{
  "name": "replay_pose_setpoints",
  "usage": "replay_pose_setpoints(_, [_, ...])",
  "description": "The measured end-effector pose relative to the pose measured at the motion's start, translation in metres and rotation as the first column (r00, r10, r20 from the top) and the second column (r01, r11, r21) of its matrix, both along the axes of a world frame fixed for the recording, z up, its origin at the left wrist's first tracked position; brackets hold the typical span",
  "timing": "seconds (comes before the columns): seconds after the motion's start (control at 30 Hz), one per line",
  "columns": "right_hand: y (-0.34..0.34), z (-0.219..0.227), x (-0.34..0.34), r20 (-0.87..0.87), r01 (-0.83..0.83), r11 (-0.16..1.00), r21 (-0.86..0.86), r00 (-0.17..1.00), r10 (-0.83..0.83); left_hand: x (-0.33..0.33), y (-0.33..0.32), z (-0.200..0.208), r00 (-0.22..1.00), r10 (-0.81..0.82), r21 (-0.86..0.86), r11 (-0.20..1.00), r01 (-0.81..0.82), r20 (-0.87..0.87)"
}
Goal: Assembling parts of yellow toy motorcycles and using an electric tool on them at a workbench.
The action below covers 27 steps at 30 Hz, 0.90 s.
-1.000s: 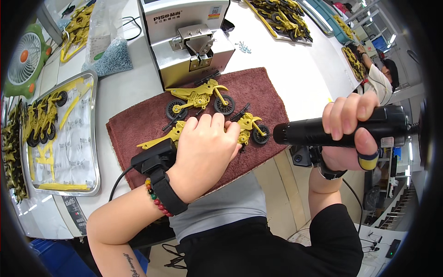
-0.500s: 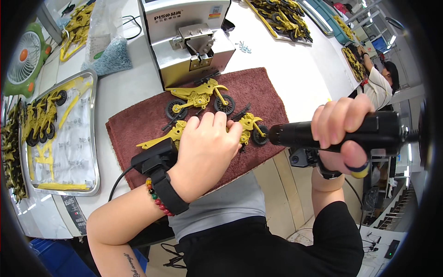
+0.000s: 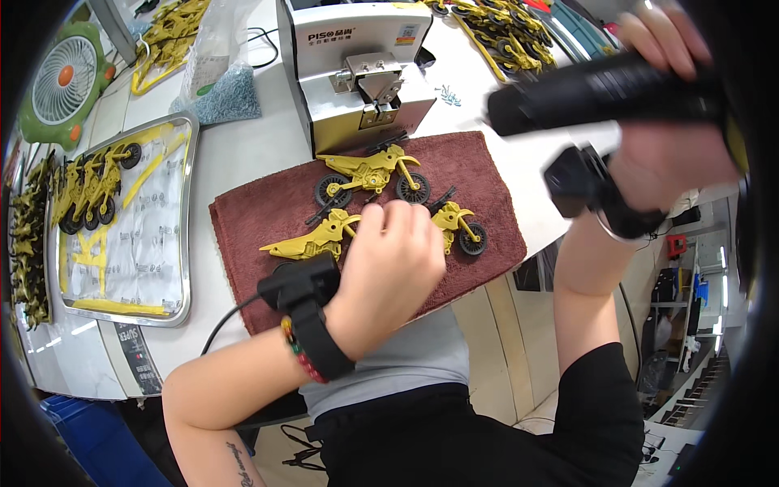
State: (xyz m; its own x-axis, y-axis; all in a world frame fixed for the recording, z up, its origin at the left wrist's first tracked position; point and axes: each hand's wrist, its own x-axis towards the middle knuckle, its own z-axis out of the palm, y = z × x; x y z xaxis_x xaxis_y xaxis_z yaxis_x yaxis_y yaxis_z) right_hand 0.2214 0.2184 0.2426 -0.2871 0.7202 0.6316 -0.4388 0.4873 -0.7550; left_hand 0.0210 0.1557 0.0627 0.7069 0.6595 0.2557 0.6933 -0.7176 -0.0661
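Note:
On the brown-red towel (image 3: 251, 207) lie two yellow toy motorcycles with black wheels. My left hand (image 3: 393, 264) rests on the nearer toy motorcycle (image 3: 312, 239), fingers curled over its middle and hiding that part. The front wheel and fork stick out to the right of the hand. Just beyond lies the other toy motorcycle (image 3: 369, 174), untouched, close to the machine's base. In my right hand (image 3: 669, 122) is a black electric screwdriver (image 3: 584, 93), raised at the upper right, clear of the towel and tilted, its tip toward the left. Both wrists carry strapped black devices.
Behind the towel stands a silver screw-feeding machine (image 3: 357, 69). Small screws (image 3: 447, 95) lie beside it; a bag of screws (image 3: 230, 96) sits to its left. A metal tray (image 3: 185, 243) holds more toy motorcycles at left, near a green fan (image 3: 65, 77). Another pile (image 3: 507, 36) lies far right.
My right hand has lifted the electric screwdriver up and away from the nearer toy motorcycle's front wheel. My left hand stays on that motorcycle. The whole view has shifted slightly.

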Motion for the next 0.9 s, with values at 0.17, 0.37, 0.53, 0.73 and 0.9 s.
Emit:
replay_pose_setpoints(0.17, [0.066, -0.046, -0.073, -0.100, 0.165, 0.913, 0.372, 0.985, -0.138, 0.012, -0.051, 0.016, 0.999, 0.030, 0.178, 0.984, -0.022, -0.044])
replay_pose_setpoints(0.37, [0.060, -0.059, -0.093, -0.102, 0.237, 0.962, 0.133, 0.969, -0.224, 0.054, -0.067, -0.003, 0.981, 0.184, -0.127, 0.974, -0.190, -0.059])
replay_pose_setpoints(0.53, [0.041, -0.066, -0.092, -0.146, 0.378, 0.925, -0.021, 0.915, -0.377, 0.078, -0.053, -0.033, 0.954, 0.290, -0.116, 0.953, -0.281, 0.070])
replay_pose_setpoints(0.73, [-0.035, -0.062, -0.041, 0.109, -0.065, 0.984, -0.167, 0.990, 0.084, 0.084, -0.061, -0.038, 0.948, 0.314, -0.020, 0.949, -0.315, -0.052])
replay_pose_setpoints(0.9, [-0.066, -0.083, -0.048, 0.088, 0.070, 0.989, -0.133, 0.994, -0.058, 0.093, -0.053, -0.054, 0.913, 0.368, -0.006, 0.928, -0.373, 0.177])
